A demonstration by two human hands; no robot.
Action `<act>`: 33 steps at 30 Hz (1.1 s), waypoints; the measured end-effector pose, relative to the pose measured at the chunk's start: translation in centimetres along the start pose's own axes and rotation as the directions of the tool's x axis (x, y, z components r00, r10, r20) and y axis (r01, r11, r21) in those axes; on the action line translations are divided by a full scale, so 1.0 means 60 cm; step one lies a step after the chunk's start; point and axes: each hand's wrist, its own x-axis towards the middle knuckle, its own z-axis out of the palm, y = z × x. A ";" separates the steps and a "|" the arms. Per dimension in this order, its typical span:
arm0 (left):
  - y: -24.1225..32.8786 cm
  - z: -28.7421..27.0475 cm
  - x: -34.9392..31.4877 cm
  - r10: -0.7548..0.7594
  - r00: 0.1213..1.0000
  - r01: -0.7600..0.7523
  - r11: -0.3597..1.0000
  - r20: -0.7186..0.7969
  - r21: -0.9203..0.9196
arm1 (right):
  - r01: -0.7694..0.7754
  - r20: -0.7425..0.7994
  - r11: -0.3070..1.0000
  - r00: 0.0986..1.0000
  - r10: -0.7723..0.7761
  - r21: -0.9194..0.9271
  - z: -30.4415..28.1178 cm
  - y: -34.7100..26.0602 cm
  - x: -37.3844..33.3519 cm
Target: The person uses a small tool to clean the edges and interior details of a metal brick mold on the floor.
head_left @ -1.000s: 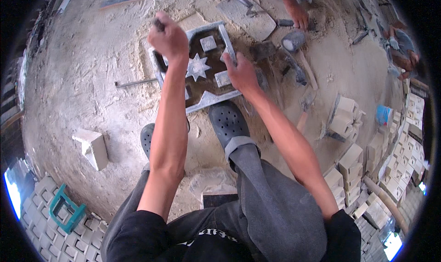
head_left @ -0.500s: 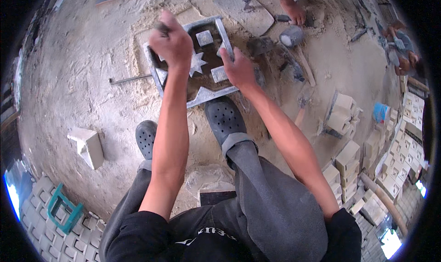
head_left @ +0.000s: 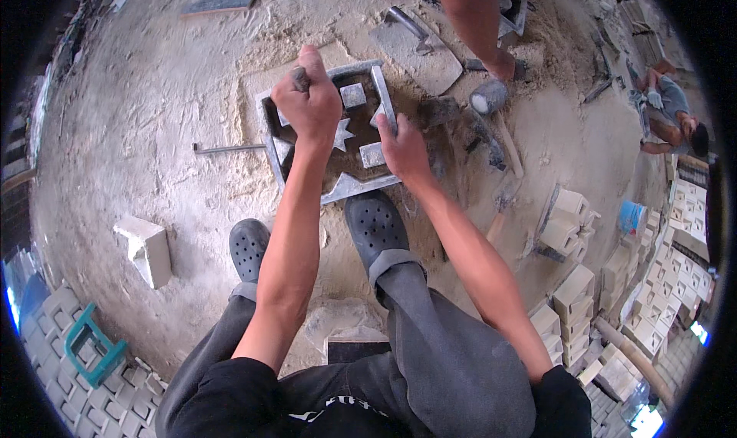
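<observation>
A grey metal mould frame (head_left: 349,188) lies on the sandy floor in front of my feet. Inside it are a star-shaped insert (head_left: 343,135) and several blocks, one of them a square block (head_left: 353,96), with dark material between. My left hand (head_left: 309,108) is a fist above the frame's left part, closed round a short dark handle (head_left: 300,78); the rest of that tool is hidden beneath the hand. My right hand (head_left: 405,150) grips the frame's right wall, thumb on top. A thin metal rod (head_left: 230,149) touches the frame's left side.
A co-worker's hand (head_left: 500,65) reaches in at the far right, near a mallet head (head_left: 488,98) and a flat trowel (head_left: 422,54). A cast block (head_left: 146,250) stands left; stacked blocks (head_left: 574,296) and a blue bucket (head_left: 632,217) are right. My shoe (head_left: 376,219) is close to the frame.
The view has shifted, so the mould sits lower in it. My left fist has come slightly nearer; my right hand keeps its grip. More of the co-worker's arm shows.
</observation>
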 end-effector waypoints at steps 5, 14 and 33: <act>-0.032 0.008 0.005 0.128 0.986 -0.142 0.981 0.108 0.135 | 0.085 -0.047 0.996 0.995 -0.086 -0.022 0.013 0.009 -0.004; -0.051 -0.026 0.057 -0.063 0.947 0.064 0.998 0.316 0.007 | 0.080 -0.036 0.996 0.996 -0.082 -0.048 0.011 0.001 0.006; -0.036 -0.054 0.063 -0.138 0.846 0.184 0.982 0.515 -0.039 | 0.032 -0.021 0.997 0.999 -0.033 -0.069 0.004 -0.010 -0.009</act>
